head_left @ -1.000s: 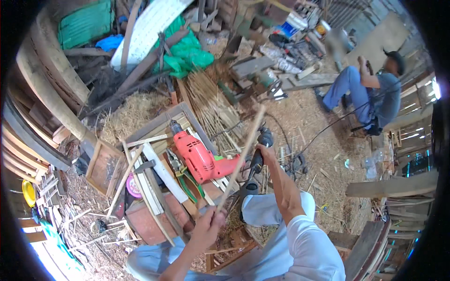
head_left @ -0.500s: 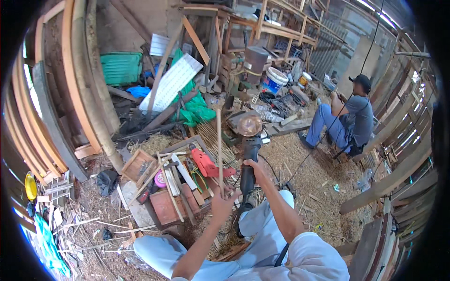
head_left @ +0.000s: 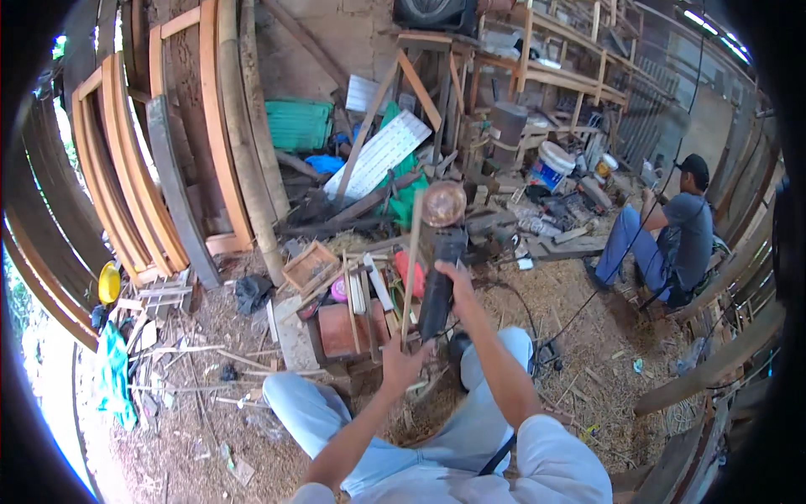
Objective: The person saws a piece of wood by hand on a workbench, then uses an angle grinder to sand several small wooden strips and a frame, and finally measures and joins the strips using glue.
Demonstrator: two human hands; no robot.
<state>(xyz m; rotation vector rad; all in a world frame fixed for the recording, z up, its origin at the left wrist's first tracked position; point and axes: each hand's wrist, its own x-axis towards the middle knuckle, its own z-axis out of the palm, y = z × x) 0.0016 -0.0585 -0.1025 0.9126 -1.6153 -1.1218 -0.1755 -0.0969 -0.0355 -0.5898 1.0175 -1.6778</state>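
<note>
My right hand (head_left: pixel 455 286) grips the dark body of an angle grinder (head_left: pixel 438 302), whose round copper-coloured disc (head_left: pixel 443 204) faces up at its far end. My left hand (head_left: pixel 401 361) is closed round the lower end of a thin pale wooden stick (head_left: pixel 415 235), which stands along the grinder's left side. The left thumb lies near the grinder's rear end; whether it touches it I cannot tell. Behind them, a red drill (head_left: pixel 402 265) is partly hidden, among wood offcuts (head_left: pixel 374 283) and a terracotta-coloured board (head_left: pixel 337 330).
A co-worker (head_left: pixel 688 244) sits at the right among trailing cords. Leaning wooden frames (head_left: pixel 220 134) stand at the left. Buckets (head_left: pixel 554 164), green plastic, a white panel (head_left: pixel 382 155) and piled scraps lie at the back. A small wooden box (head_left: pixel 311 267) is beside the offcuts; straw covers the floor.
My head has tilted up, showing more wall and racks. The grinder has come upright with its disc showing, and my left hand with the stick has moved closer to it.
</note>
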